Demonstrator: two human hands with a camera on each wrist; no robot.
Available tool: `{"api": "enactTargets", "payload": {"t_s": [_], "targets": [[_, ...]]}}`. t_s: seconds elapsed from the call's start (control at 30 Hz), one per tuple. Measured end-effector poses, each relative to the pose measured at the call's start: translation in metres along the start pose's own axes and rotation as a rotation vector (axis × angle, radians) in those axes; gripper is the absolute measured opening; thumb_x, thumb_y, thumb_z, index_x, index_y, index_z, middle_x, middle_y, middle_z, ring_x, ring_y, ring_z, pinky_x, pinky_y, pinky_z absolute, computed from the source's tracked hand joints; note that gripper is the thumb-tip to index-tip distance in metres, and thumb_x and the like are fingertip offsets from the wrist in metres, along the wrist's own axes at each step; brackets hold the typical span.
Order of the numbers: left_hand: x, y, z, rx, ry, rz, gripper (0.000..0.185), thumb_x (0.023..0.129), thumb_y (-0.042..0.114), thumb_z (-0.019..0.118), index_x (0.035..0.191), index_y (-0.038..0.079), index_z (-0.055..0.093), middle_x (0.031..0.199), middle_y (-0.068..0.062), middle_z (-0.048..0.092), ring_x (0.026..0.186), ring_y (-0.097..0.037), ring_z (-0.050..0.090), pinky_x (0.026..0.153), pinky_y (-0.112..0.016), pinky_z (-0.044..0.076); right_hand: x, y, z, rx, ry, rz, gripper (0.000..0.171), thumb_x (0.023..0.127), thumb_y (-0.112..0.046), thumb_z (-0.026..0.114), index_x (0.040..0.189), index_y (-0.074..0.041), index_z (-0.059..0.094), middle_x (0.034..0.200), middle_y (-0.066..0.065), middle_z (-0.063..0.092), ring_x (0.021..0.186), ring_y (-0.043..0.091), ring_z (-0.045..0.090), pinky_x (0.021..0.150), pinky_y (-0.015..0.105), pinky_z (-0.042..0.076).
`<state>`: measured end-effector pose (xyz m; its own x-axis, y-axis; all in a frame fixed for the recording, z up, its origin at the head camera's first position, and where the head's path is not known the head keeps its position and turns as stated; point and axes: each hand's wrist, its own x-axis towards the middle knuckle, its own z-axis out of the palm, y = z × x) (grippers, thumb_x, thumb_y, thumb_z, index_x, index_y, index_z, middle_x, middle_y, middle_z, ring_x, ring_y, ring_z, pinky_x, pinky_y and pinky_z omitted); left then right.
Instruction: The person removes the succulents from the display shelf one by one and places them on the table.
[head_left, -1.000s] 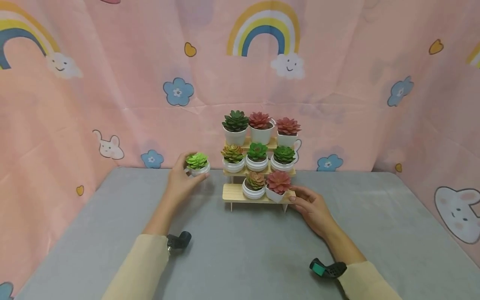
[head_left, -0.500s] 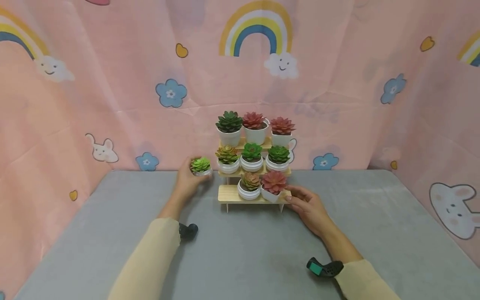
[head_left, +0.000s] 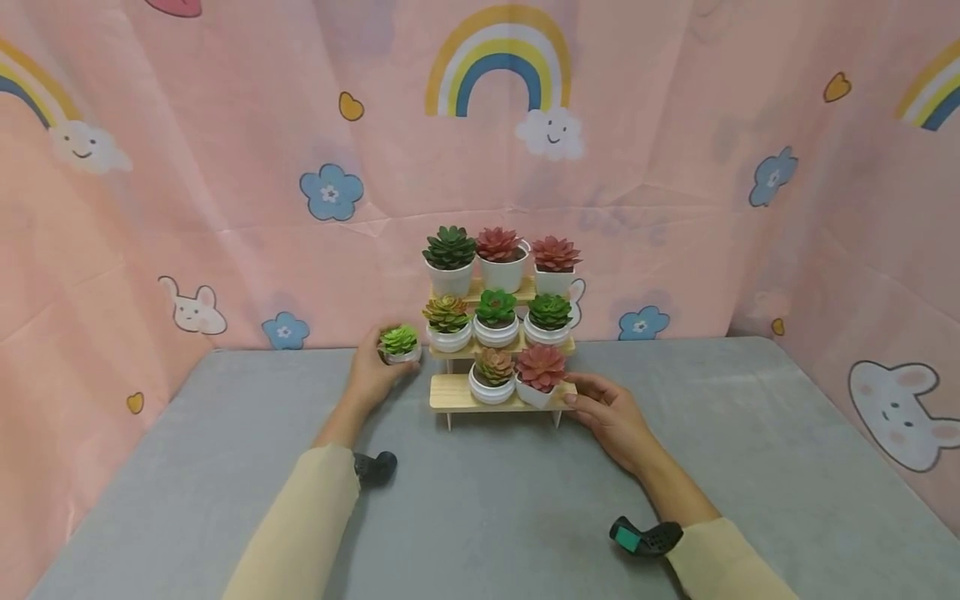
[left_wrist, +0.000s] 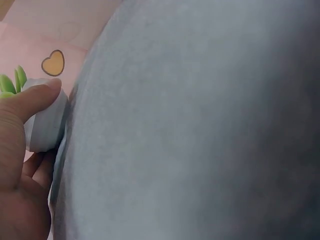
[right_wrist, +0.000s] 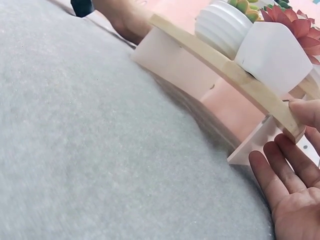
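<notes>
In the head view my left hand (head_left: 371, 371) grips a white ribbed pot with a bright green succulent (head_left: 398, 339), left of a three-tier wooden plant stand (head_left: 450, 393). The left wrist view shows my thumb (left_wrist: 42, 97) across the white pot (left_wrist: 47, 122), its base at or close to the grey cloth. My right hand (head_left: 611, 417) holds the right end of the stand's lowest shelf. In the right wrist view its thumb lies on top of the wooden shelf (right_wrist: 225, 70), fingertips at the underside. A pink succulent (head_left: 541, 367) and an orange-green one (head_left: 493, 367) stand on that shelf.
Several potted succulents fill the middle and top shelves, among them a dark green one (head_left: 449, 248) and a pink one (head_left: 556, 254). Grey cloth covers the table (head_left: 480, 500). A pink printed curtain (head_left: 637, 167) hangs behind. Both wrists wear black devices (head_left: 647, 537).
My left hand has brought the bright green succulent rightward, closer to the stand, and lower. My right hand stays at the shelf end. The head view has shifted slightly.
</notes>
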<state>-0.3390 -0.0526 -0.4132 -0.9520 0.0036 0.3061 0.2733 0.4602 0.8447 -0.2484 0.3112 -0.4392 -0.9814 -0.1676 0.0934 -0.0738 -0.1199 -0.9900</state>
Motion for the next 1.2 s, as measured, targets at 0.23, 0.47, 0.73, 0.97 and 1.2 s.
{"api": "enactTargets", "payload": {"t_s": [0.23,0.47,0.73,0.97,1.2], "targets": [[-0.002,0.011,0.001,0.048,0.002,-0.034,0.076,0.077,0.006,0.084,0.143,0.007,0.048,0.142,-0.016,0.056,0.135,-0.033,0.051,0.119,-0.05,0.037,0.0,-0.001,-0.001,-0.003,-0.003,-0.002,0.038,0.1,-0.01,0.061,0.135,0.002,0.054,0.118,-0.008,0.063,0.111,0.004,0.062,0.092,0.02,0.057],[-0.011,0.034,-0.014,0.045,0.076,-0.016,0.065,0.089,0.016,0.074,0.147,0.009,0.046,0.153,-0.016,0.047,0.133,-0.039,0.051,0.114,-0.055,0.041,0.002,0.0,0.0,-0.016,-0.005,0.003,0.041,0.1,-0.012,0.062,0.136,0.004,0.053,0.118,-0.007,0.062,0.112,0.003,0.061,0.091,0.019,0.056],[-0.035,0.07,-0.029,-0.21,0.263,0.193,0.042,0.093,-0.004,0.061,0.135,-0.001,0.057,0.129,-0.02,0.064,0.122,-0.028,0.061,0.1,-0.033,0.053,0.001,0.001,-0.001,-0.024,0.003,0.002,0.04,0.1,-0.013,0.062,0.136,0.002,0.054,0.12,-0.008,0.061,0.113,0.002,0.06,0.091,0.019,0.056],[-0.053,0.099,-0.032,-0.315,0.251,0.211,0.03,0.096,0.0,0.063,0.126,-0.001,0.063,0.118,-0.015,0.068,0.105,-0.01,0.066,0.087,-0.017,0.055,0.001,0.001,-0.002,-0.025,-0.004,-0.004,0.036,0.101,-0.013,0.061,0.134,-0.001,0.056,0.119,-0.009,0.062,0.112,0.003,0.061,0.092,0.02,0.056],[-0.065,0.123,-0.014,-0.162,0.038,0.268,0.025,0.093,0.006,0.071,0.118,0.002,0.068,0.118,-0.016,0.071,0.109,-0.024,0.068,0.091,-0.026,0.056,0.0,-0.001,-0.002,-0.003,-0.009,-0.007,0.029,0.1,-0.011,0.061,0.128,-0.007,0.06,0.116,-0.008,0.063,0.11,0.004,0.062,0.091,0.021,0.057]]}}
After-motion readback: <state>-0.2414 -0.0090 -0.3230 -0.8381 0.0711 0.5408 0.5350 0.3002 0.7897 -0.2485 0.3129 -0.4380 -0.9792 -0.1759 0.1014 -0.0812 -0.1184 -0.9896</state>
